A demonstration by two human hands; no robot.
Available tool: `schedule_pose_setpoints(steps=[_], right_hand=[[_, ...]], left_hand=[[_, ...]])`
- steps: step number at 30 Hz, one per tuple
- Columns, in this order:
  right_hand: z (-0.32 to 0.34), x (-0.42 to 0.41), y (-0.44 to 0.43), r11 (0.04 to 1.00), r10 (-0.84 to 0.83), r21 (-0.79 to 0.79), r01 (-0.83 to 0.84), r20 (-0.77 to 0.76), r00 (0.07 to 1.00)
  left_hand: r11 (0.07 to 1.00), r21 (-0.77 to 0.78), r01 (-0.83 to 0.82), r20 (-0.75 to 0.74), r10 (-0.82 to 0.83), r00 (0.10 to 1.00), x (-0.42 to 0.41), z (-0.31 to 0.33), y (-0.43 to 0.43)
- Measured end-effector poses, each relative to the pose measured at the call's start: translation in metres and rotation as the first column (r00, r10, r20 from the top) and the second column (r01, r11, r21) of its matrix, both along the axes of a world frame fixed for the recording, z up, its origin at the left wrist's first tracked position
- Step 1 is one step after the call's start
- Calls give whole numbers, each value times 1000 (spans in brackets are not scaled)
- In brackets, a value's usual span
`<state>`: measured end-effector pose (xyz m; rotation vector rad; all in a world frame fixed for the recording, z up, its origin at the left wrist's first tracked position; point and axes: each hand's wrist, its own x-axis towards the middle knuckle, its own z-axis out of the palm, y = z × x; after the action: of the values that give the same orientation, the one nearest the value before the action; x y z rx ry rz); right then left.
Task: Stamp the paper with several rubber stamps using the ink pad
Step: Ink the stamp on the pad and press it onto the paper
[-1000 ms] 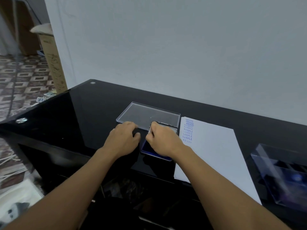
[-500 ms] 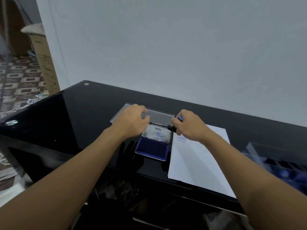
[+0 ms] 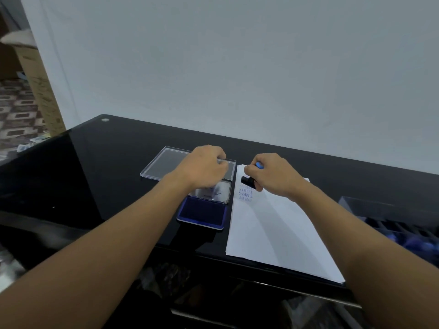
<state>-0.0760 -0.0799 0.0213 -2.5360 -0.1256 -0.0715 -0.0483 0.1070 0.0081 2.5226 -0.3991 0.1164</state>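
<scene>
A white paper (image 3: 273, 229) lies on the black glass table (image 3: 95, 167), with blue stamped lines near its top left corner. My right hand (image 3: 273, 174) grips a rubber stamp (image 3: 248, 182) with a black base and blue handle and holds it down on the paper above those lines. The open ink pad (image 3: 202, 213) sits just left of the paper, blue pad facing up, metal lid (image 3: 213, 193) raised behind it. My left hand (image 3: 204, 168) hovers over the lid with curled fingers; what it touches is unclear.
A clear plastic lid (image 3: 161, 165) lies flat behind the ink pad. At the right edge stands a dark case (image 3: 392, 224) with blue-handled stamps in slots. A cardboard box (image 3: 35, 74) stands on the floor at far left.
My right hand carried the stamp from the ink pad over to the paper's top left and set it down. My left hand shifted from beside the pad up to its lid.
</scene>
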Motion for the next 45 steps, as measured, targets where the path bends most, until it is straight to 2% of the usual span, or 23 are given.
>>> schedule_pose_setpoints(steps=[7, 13, 24, 34, 45], right_hand=[[-8, 5, -7, 997, -77, -18, 76, -55, 996], [-19, 7, -10, 998, -30, -65, 21, -145, 989], [-37, 15, -5, 971, 34, -228, -72, -168, 985], [-37, 18, 1, 948, 46, -303, -97, -172, 984], [-43, 15, 4, 947, 49, -306, -101, -174, 984]], left_hand=[[998, 50, 40, -79, -36, 996, 15, -2, -16], [986, 149, 71, -168, -45, 985, 30, -13, -29], [953, 282, 107, -164, -62, 985, 46, -27, -41], [961, 261, 93, -198, -41, 979, 52, -34, -42], [957, 271, 104, -186, -53, 981, 60, -40, -43]])
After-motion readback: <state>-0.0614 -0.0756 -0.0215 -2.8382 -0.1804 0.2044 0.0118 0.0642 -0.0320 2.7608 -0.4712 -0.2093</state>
